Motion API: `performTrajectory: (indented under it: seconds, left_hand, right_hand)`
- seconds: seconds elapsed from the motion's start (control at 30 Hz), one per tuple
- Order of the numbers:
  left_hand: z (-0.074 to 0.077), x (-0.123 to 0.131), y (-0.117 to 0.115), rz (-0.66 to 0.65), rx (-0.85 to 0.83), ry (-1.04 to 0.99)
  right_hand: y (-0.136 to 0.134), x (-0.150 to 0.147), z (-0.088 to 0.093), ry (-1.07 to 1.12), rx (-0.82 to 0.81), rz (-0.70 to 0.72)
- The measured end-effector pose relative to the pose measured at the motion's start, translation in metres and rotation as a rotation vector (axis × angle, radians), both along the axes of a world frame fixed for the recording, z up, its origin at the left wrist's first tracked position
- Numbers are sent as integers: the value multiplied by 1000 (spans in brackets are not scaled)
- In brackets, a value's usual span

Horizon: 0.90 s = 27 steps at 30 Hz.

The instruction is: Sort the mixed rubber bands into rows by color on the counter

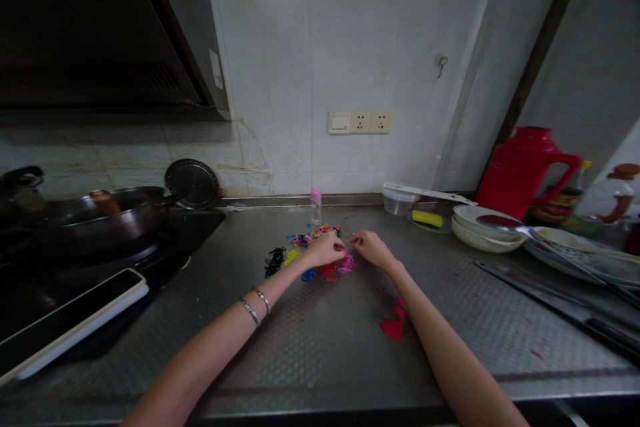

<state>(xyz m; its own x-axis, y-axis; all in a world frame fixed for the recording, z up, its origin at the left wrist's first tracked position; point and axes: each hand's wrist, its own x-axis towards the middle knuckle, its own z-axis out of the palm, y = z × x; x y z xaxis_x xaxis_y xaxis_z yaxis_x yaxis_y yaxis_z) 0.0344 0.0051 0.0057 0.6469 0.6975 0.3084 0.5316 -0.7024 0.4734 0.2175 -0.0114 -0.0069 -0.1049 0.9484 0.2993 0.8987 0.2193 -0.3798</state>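
My left hand (325, 250) reaches over small colour-sorted piles that look like rubber bands. Its fingers are pinched just beside the pink pile (347, 263); whatever they hold is too small to make out. Close by on the right, my right hand (371, 247) has its fingers curled together at the tips, and I cannot see what is in them. Around the left hand lie a black pile (275, 261), a yellow pile (291, 255), a blue pile (309, 275) and a red pile (328, 270). Behind them is a mixed multicoloured pile (314, 235), partly hidden.
A small clear bottle with a pink cap (316, 205) stands behind the piles. Red cut-out shapes (393, 328) lie by my right forearm. Stacked bowls (485, 230), a knife (540, 300) and a red thermos (520, 170) are right; a pan (115, 220) sits left.
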Motion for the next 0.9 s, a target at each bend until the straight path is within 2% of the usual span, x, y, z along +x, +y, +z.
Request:
performTrajectory:
  seconds: [0.1, 0.2, 0.37, 0.43, 0.6, 0.9]
  left_hand:
    - [4, -23, 13, 43, 15, -80]
    - [5, -58, 32, 164, -164, -197]
    - [-5, -118, 56, 530, -351, -487]
    - [-10, -133, 60, 578, -411, -590]
    - [-19, -142, 60, 571, -447, -732]
    - [-22, -134, 58, 632, -301, -555]
  right_hand:
    - [-2, -2, 3, -12, 3, -4]
    - [-4, -5, 5, -16, 8, 2]
    - [1, -8, 4, 34, 4, 10]
    - [4, -8, 2, 69, 2, 20]
    - [11, -6, -3, 100, -7, 15]
    - [34, -5, 1, -44, -70, -44]
